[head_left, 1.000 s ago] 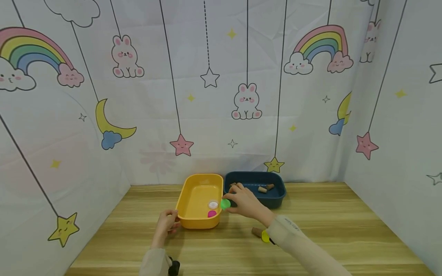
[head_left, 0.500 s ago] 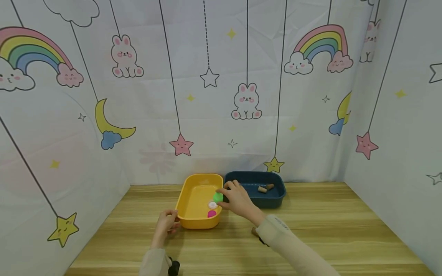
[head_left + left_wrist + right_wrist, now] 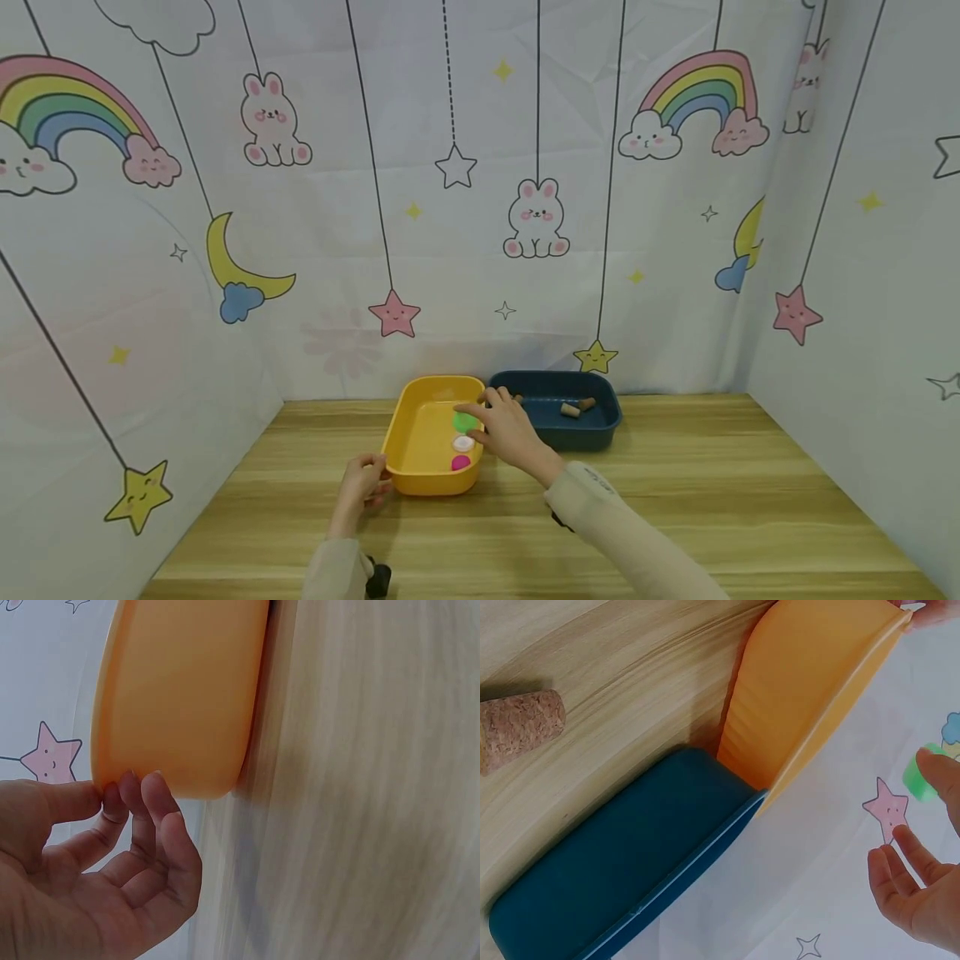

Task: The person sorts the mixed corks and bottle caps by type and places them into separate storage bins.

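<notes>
My left hand (image 3: 365, 483) pinches the near left corner of the yellow tray (image 3: 180, 697) between thumb and fingers. Over the tray's right side is my right hand (image 3: 513, 429), thumb and fingers spread. A green bottle cap (image 3: 921, 778), blurred in the right wrist view, is by the thumb tip, with a gap between it and the other fingers. Inside the tray lie a white cap (image 3: 463, 443) and a pink cap (image 3: 461, 462). A cork (image 3: 525, 727) rests on the table, hidden behind my right sleeve in the head view.
A dark blue tray (image 3: 573, 436) holding several corks (image 3: 570, 411) stands against the yellow tray's right side. Behind both hangs a white cloth (image 3: 465, 250) printed with rabbits and stars. The wooden table (image 3: 697, 483) extends to the right.
My right hand has moved left over the yellow tray, bringing the green cap in, and its fingers have spread. The yellow cap and cork on the table went behind my sleeve. The left hand stays put.
</notes>
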Action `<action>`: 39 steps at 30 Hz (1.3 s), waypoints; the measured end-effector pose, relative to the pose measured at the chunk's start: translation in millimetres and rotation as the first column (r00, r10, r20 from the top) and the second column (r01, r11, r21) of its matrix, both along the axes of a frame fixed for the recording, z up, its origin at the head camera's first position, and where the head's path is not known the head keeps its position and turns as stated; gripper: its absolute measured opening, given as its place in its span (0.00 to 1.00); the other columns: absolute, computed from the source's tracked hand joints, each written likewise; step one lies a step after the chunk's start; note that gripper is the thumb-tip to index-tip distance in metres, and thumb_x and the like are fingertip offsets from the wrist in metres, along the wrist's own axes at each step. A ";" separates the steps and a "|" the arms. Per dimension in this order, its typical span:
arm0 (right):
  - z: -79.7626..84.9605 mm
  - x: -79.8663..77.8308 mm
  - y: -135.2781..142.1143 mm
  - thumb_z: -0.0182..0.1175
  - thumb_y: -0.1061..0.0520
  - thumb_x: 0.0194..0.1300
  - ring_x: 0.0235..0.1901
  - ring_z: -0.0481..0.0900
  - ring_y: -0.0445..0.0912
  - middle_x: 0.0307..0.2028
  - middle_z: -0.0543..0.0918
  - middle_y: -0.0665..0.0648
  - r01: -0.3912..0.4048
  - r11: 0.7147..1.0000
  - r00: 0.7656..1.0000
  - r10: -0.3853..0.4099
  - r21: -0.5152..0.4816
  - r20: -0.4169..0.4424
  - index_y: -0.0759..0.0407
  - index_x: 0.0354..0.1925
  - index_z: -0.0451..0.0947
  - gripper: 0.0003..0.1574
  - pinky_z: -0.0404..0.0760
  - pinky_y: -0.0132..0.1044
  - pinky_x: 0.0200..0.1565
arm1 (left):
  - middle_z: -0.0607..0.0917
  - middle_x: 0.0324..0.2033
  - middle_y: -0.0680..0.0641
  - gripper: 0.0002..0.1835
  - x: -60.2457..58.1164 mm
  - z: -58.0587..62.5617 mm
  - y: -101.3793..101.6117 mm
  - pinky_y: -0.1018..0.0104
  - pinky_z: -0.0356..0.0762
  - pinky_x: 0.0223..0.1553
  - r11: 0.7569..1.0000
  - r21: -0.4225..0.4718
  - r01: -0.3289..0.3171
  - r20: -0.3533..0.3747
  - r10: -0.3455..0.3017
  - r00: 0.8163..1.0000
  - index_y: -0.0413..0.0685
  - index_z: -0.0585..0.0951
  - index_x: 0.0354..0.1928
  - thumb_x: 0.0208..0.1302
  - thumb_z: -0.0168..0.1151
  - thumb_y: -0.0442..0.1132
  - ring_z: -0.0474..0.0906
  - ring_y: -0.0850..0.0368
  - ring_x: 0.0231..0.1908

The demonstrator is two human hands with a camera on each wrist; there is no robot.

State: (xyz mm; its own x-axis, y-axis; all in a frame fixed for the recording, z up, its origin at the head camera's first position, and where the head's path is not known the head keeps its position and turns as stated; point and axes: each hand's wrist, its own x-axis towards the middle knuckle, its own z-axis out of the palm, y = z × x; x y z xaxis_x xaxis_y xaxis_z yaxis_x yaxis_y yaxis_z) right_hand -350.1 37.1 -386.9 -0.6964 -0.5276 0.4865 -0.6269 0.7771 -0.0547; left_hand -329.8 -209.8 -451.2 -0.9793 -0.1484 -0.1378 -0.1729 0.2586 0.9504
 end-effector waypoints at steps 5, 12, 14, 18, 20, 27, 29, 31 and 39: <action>-0.7 -1.9 -5.0 0.62 0.54 0.55 0.37 0.63 0.46 0.45 0.72 0.57 -0.017 1.000 1.000 0.017 -0.004 -0.012 0.40 0.53 0.72 0.26 0.63 0.28 0.30 | 0.79 0.27 0.46 0.14 0.3 0.5 -0.2 0.66 0.73 0.22 1.000 -0.003 -0.001 -0.003 0.001 1.000 0.33 0.72 0.38 0.68 0.41 0.39 0.78 0.61 0.22; -2.8 -3.3 -8.9 0.60 0.55 0.57 0.38 0.65 0.46 0.45 0.72 0.55 -0.016 1.000 1.000 0.016 0.010 -0.008 0.38 0.54 0.70 0.26 0.67 0.28 0.30 | 0.79 0.27 0.47 0.15 0.2 -0.3 0.0 0.66 0.73 0.21 1.000 0.001 -0.006 -0.001 0.006 1.000 0.31 0.70 0.43 0.68 0.42 0.39 0.78 0.61 0.21; -3.3 -3.9 -9.5 0.59 0.55 0.58 0.38 0.65 0.46 0.45 0.72 0.55 -0.014 1.000 1.000 0.014 0.017 -0.010 0.37 0.55 0.70 0.26 0.67 0.28 0.30 | 0.79 0.27 0.47 0.16 -0.1 -0.6 -0.2 0.66 0.72 0.21 1.000 0.002 -0.004 0.000 0.004 1.000 0.31 0.70 0.44 0.68 0.42 0.39 0.78 0.62 0.21; -3.8 -4.6 -10.1 0.57 0.55 0.59 0.38 0.65 0.46 0.45 0.72 0.56 -0.019 1.000 1.000 0.020 0.021 -0.018 0.37 0.55 0.70 0.26 0.67 0.28 0.30 | 0.79 0.27 0.47 0.15 -0.7 -0.7 -0.2 0.67 0.72 0.21 1.000 -0.001 -0.004 0.002 0.004 1.000 0.31 0.70 0.43 0.68 0.42 0.39 0.78 0.62 0.21; -3.9 -4.3 -10.1 0.58 0.55 0.59 0.38 0.65 0.47 0.45 0.73 0.56 -0.022 1.000 1.000 0.022 0.023 -0.016 0.38 0.55 0.70 0.25 0.68 0.28 0.30 | 0.79 0.27 0.47 0.15 -0.8 -0.3 0.2 0.67 0.72 0.21 1.000 -0.002 -0.006 0.006 0.006 1.000 0.32 0.71 0.42 0.68 0.42 0.39 0.78 0.62 0.21; -4.0 -3.0 -9.1 0.58 0.54 0.58 0.39 0.65 0.47 0.46 0.72 0.56 -0.002 0.999 1.000 0.002 0.049 0.017 0.39 0.54 0.71 0.24 0.68 0.28 0.31 | 0.79 0.28 0.46 0.16 -1.5 -0.4 -0.2 0.67 0.72 0.21 1.000 -0.007 -0.007 0.009 0.007 1.000 0.31 0.70 0.44 0.68 0.41 0.39 0.78 0.62 0.21; -4.0 -2.7 -8.7 0.58 0.54 0.58 0.38 0.64 0.46 0.46 0.73 0.56 0.001 0.999 1.000 -0.002 0.053 0.026 0.39 0.53 0.71 0.24 0.66 0.28 0.30 | 0.79 0.28 0.46 0.16 -1.1 0.1 -0.4 0.67 0.72 0.22 1.000 -0.014 -0.004 0.009 0.005 1.000 0.31 0.69 0.45 0.68 0.41 0.39 0.78 0.61 0.22; -3.9 -2.2 -8.2 0.58 0.53 0.58 0.37 0.63 0.46 0.45 0.73 0.56 0.003 0.998 1.000 -0.005 0.056 0.030 0.39 0.53 0.72 0.23 0.65 0.27 0.29 | 0.79 0.29 0.46 0.16 -0.4 0.7 -0.3 0.67 0.73 0.22 1.000 -0.018 -0.002 0.009 0.002 1.000 0.31 0.70 0.45 0.68 0.41 0.40 0.79 0.61 0.22; -4.4 -0.4 -6.0 0.59 0.54 0.57 0.36 0.62 0.46 0.45 0.73 0.56 -0.004 0.999 1.000 0.003 0.048 0.015 0.41 0.52 0.73 0.22 0.62 0.26 0.27 | 0.80 0.29 0.44 0.17 0.4 0.1 -1.0 0.67 0.73 0.22 1.000 -0.015 0.001 0.006 -0.001 1.000 0.31 0.69 0.45 0.69 0.41 0.40 0.79 0.61 0.22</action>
State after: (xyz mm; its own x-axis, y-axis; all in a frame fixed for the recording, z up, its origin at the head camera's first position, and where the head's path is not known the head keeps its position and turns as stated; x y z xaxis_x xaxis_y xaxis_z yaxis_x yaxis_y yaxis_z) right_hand -350.5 31.2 -391.3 -0.7019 -0.5524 0.4496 -0.6288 0.7771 -0.0267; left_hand -329.3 -210.8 -451.2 -0.9786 -0.1495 -0.1418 -0.1786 0.2727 0.9454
